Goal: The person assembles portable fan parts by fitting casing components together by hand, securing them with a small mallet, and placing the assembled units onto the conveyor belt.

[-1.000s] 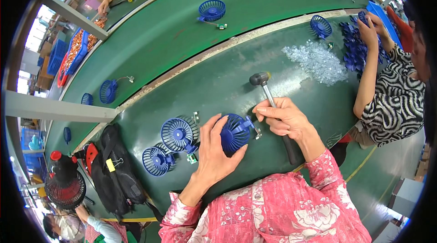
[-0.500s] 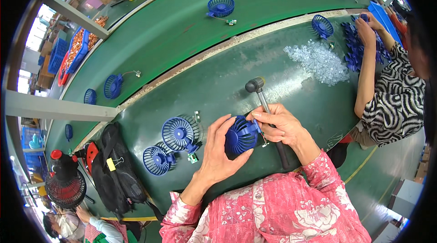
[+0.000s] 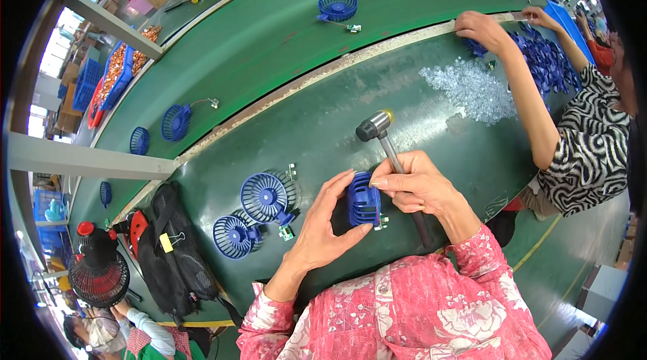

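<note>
A blue fan housing (image 3: 364, 206) stands on its side in front of me, its slatted edge turned toward me. Round its left rim my left hand (image 3: 319, 226) is closed, thumb below and fingers above. A hammer (image 3: 391, 151) with a dark head and metal shaft runs through my right hand (image 3: 424, 188), which is closed round it; the dark grip sticks out below. The right thumb and index finger also touch the housing's upper right side. A small green circuit board (image 3: 383, 222) hangs at its lower right. Two more fan housings (image 3: 264, 197) lie to the left with boards wired to them.
Ahead, a green conveyor belt (image 3: 269, 56) carries blue fan housings and round covers. A pile of clear plastic pieces (image 3: 468, 90) lies right, near a heap of blue parts (image 3: 546, 60) and a co-worker's arm (image 3: 532, 110). At left are a black mesh bag (image 3: 178, 252) and a desk fan (image 3: 98, 272).
The fan housing in my hands has turned edge-on. The hammer head has shifted slightly left. Parts on the belt have moved to the right, and the co-worker's hands have spread apart.
</note>
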The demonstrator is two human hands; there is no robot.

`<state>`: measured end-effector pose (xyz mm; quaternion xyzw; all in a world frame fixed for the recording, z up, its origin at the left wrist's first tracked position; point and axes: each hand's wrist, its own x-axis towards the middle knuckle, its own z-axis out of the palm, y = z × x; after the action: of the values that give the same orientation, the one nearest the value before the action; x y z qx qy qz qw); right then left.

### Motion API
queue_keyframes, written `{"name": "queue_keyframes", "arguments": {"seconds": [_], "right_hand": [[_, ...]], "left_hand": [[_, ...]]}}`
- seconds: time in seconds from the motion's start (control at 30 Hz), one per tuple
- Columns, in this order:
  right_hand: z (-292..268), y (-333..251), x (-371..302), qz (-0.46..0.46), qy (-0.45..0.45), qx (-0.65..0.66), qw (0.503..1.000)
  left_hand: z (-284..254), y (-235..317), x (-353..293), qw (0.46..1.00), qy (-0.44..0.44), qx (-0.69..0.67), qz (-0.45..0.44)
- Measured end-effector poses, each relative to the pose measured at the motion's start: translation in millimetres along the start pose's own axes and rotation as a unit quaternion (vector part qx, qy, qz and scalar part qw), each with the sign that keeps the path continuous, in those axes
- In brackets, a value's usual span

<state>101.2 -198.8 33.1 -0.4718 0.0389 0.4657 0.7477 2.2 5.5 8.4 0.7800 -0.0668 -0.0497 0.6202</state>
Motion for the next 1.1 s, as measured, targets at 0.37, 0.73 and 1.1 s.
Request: {"name": "queue_keyframes", "arguments": {"seconds": [0.37,0.73,1.1], "right_hand": [[25.4,8.4,-17.2,-0.042,0.077,-0.105,0.991],[34.2,7.4,-23.6,-0.038,0.090,-0.179,0.979],[36.4,10.5,-21.7,-0.062,0.099,-0.190,0.975]], "left_hand": [[18.0,49.1,-19.0,0.956,0.151,0.250,0.017],[14.5,38.1,-24.8,0.950,0.077,-0.217,-0.212],[19.3,43.2,-12.7,0.907,0.229,0.330,0.124]]}}
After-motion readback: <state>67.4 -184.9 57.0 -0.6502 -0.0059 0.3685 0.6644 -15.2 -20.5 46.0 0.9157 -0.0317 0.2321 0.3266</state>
